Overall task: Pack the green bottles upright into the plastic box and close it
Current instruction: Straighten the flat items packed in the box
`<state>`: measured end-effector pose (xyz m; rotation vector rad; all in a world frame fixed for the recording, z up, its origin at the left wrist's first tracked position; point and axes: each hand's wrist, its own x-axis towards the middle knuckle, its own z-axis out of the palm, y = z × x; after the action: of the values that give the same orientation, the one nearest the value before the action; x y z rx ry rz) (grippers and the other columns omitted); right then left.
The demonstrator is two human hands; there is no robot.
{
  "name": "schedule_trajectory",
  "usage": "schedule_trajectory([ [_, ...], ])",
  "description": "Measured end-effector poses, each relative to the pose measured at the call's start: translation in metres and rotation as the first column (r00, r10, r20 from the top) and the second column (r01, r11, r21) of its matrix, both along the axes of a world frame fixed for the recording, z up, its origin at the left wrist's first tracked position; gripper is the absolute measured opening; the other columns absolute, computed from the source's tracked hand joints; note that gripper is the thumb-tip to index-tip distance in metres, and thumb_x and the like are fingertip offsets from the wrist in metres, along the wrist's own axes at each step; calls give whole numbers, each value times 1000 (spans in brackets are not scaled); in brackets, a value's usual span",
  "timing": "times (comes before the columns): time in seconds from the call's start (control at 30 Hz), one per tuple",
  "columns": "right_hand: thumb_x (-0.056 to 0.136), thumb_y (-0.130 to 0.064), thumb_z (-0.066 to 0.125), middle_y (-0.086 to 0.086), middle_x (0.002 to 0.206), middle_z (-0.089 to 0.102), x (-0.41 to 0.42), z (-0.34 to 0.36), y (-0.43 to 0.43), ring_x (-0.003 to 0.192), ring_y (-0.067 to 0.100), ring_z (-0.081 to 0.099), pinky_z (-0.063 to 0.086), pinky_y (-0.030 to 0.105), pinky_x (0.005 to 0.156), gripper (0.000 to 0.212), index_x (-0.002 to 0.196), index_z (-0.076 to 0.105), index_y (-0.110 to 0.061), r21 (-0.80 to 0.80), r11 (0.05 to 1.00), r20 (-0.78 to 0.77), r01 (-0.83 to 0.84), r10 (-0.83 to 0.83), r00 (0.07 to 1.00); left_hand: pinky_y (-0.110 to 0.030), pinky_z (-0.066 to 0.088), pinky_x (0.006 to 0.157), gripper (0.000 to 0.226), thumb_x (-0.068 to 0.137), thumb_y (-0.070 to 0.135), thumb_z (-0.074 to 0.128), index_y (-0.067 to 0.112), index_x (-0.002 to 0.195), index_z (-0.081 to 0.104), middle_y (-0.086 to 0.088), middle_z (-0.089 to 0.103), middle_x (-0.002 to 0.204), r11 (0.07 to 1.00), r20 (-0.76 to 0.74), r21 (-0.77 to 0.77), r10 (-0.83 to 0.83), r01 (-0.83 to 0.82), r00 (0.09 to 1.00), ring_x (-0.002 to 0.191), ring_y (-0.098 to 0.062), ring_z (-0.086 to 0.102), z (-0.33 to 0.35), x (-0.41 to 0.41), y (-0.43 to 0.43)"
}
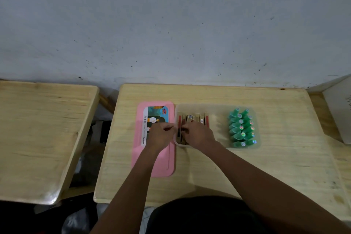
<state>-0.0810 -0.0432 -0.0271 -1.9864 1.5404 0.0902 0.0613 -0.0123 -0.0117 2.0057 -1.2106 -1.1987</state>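
Forearms fill the bottom of my feed, both reaching from the dark clothing at the frame's foot out over the wooden table (266,167). At this remove I read the left hand (160,135) as hovering above the pink lid (153,165), its fingers curled toward the left end wall of the plastic box (224,146); I cannot tell whether they pinch that wall, a carton, or nothing at all. My right hand (197,135) is inside the box at its left end, fingers bent down and closed around the small cartons (193,118) that stand there on edge in a row.

What the task cares about, the green bottles (242,128), is already in the box at its right end, upright in two tight rows with shiny stickers on their caps, well apart from both hands. A bare stretch of the box floor lies between them and the cartons.

I judge those bottles light, hard and smooth, narrow enough to topple if knocked, so I would take one from above by its cap with thumb and two fingers. To my eye the lid, lying flat just beside the box with its label up, is thin and slightly bendy; I would lift it by its long edges and press it down round the rim
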Motion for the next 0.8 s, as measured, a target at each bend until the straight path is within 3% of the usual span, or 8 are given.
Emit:
schedule_trajectory([
  [0.07,93,-30,51,-5,103,69,-1,1,0,93,19,63,45,27,65,23,107,69,-30,-5,1000,-6,5,-5,1000,-16,43,61,26,89,19,63,6,111,68,-11,71,103,1000,8,-6,-3,3,1000,76,-10,58,0,0,0],
  [0.17,88,-39,56,-11,90,66,-7,3,-2,89,16,64,48,28,69,10,94,63,-33,-42,974,-4,224,-224,975,-18,45,70,28,89,21,63,7,113,67,-10,70,106,1000,-6,-8,1,-1,1000,83,-11,59,-1,0,1],
  [0.23,85,-49,60,-9,85,66,-8,3,-2,84,17,64,47,29,67,21,91,60,-29,-26,948,-52,317,-318,947,-19,45,75,29,89,21,63,7,115,67,-9,69,109,1000,-4,-7,3,-3,1000,87,-11,58,-1,0,2],
  [0.37,80,-57,60,-2,82,70,-3,1,-5,79,19,67,47,27,63,39,86,70,-20,96,937,-133,336,-322,937,-21,44,82,29,89,21,62,8,116,66,-7,68,113,1000,11,-26,4,-3,1000,93,-11,57,0,-2,3],
  [0.5,79,-52,59,-2,69,62,2,5,-8,67,18,62,37,23,52,38,82,68,-15,172,905,-86,388,-379,922,-17,43,77,28,89,19,62,7,114,66,-7,69,110,999,6,-39,13,-13,1000,95,-13,60,0,-3,4],
  [0.6,80,-51,56,-1,61,62,-3,14,-7,62,19,63,45,26,56,38,66,65,-17,238,868,59,437,-462,885,-19,44,80,30,89,21,62,7,115,66,-7,69,112,999,16,-38,12,-11,1000,94,-11,59,0,-3,5],
  [0.7,89,-40,58,5,66,66,-20,24,-3,61,18,62,49,31,59,37,73,70,-9,411,765,340,496,-633,695,-19,44,81,30,89,20,62,6,115,66,-8,69,113,998,13,-50,32,-32,999,94,-10,58,-3,-4,5],
  [0.8,92,-26,54,8,75,70,-36,28,-2,66,19,61,48,32,61,29,83,73,-8,622,628,399,467,-768,501,-20,44,80,28,89,18,62,5,114,67,-9,70,111,997,10,-67,44,-43,999,91,-11,59,-2,-5,5],
])
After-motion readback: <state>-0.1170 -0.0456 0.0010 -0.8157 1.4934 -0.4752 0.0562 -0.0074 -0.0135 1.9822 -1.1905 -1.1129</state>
